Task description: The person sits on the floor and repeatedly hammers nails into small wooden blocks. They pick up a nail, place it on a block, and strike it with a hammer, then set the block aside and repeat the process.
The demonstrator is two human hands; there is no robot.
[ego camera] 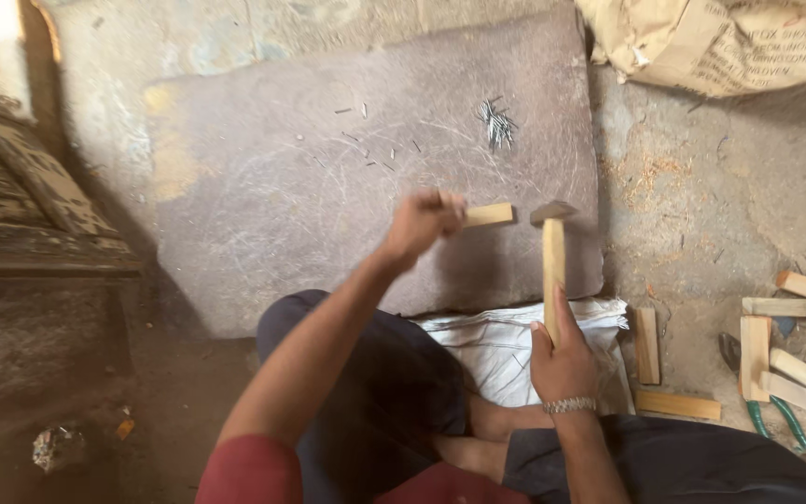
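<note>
My left hand (422,224) grips one end of a small wooden block (488,215) and holds it over the grey stone slab (272,196). My right hand (562,359), with a metal watch on the wrist, grips the wooden handle of a hammer (553,261). The hammer's metal head (552,212) is raised just to the right of the block's free end. Whether a nail stands in the block cannot be told.
A small heap of nails (497,123) and a few loose ones (366,140) lie on the slab. Several wooden blocks (795,341) and green-handled pliers (767,406) lie at the right. A white cloth (506,341) covers my lap. A brown sack (720,42) sits top right, carved wood (30,187) at left.
</note>
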